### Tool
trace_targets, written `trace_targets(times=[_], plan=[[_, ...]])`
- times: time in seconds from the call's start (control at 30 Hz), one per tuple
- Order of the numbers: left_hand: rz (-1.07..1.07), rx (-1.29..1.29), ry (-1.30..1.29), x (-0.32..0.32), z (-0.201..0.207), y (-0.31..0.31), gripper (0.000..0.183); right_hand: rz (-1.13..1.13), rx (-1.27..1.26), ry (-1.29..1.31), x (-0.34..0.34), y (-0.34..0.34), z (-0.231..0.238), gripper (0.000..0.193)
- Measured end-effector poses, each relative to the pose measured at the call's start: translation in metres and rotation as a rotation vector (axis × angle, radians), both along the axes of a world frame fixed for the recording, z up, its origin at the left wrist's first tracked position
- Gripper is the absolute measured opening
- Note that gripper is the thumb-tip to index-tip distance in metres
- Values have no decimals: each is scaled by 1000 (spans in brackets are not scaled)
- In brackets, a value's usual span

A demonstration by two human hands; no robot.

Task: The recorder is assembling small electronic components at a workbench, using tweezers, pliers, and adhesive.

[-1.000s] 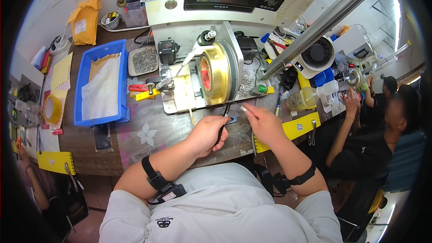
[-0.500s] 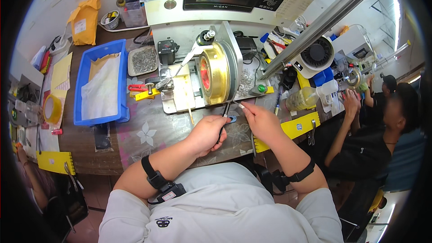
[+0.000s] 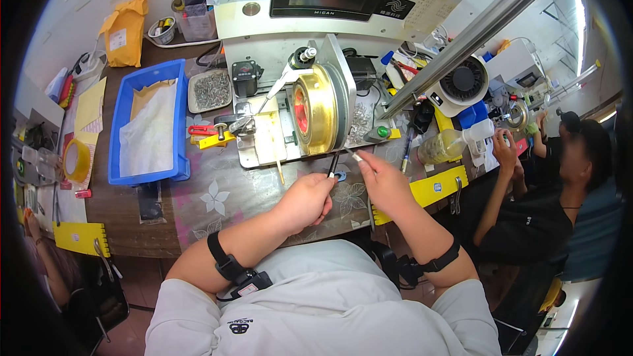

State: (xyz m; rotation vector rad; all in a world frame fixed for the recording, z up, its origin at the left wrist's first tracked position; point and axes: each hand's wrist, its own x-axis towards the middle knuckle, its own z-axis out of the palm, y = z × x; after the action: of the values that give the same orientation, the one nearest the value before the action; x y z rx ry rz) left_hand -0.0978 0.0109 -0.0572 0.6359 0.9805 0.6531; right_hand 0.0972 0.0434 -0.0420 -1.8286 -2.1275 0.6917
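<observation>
My left hand (image 3: 308, 203) is closed round a slim black hand tool (image 3: 333, 163), whose upper end points at the bottom of the gold wheel; its exact kind is unclear. Between thumb and fingertips, my right hand (image 3: 388, 183) pinches a thin stick with a whitish section (image 3: 357, 156), its far end slanting toward the same spot. Above both hands stands the gold wheel (image 3: 323, 109) with a red hub, mounted on the machine (image 3: 264, 21). A thin pale arm reaches past the wheel's left. A small blue piece (image 3: 341, 176) lies between my hands.
To the left are a blue tray (image 3: 181, 155) lined with white sheet and a dish of small metal parts (image 3: 210, 90). At the right stand a bottle (image 3: 440, 147), a yellow strip (image 3: 432, 188) and a round black fan (image 3: 464, 76). A metal post slants overhead. Co-workers sit at both sides.
My left hand has shifted slightly, its fingers more tucked in around the black tool. The right hand stays close to the wheel's base with the stick.
</observation>
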Motion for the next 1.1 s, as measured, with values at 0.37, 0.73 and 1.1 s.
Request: trace_targets(times=[0.37, 0.73, 1.1], plan=[[-314, 821, 183, -6, 18, -28, 30, -84, -131, 118, 1, 3, -2, 33], [-383, 918, 131, -4, 17, -28, 36, 7, -96, 76, 5, 3, -10, 38], [-426, 890, 66, -17, 25, -39, 37, -41, -53, 199, 42, -32, 42, 33]])
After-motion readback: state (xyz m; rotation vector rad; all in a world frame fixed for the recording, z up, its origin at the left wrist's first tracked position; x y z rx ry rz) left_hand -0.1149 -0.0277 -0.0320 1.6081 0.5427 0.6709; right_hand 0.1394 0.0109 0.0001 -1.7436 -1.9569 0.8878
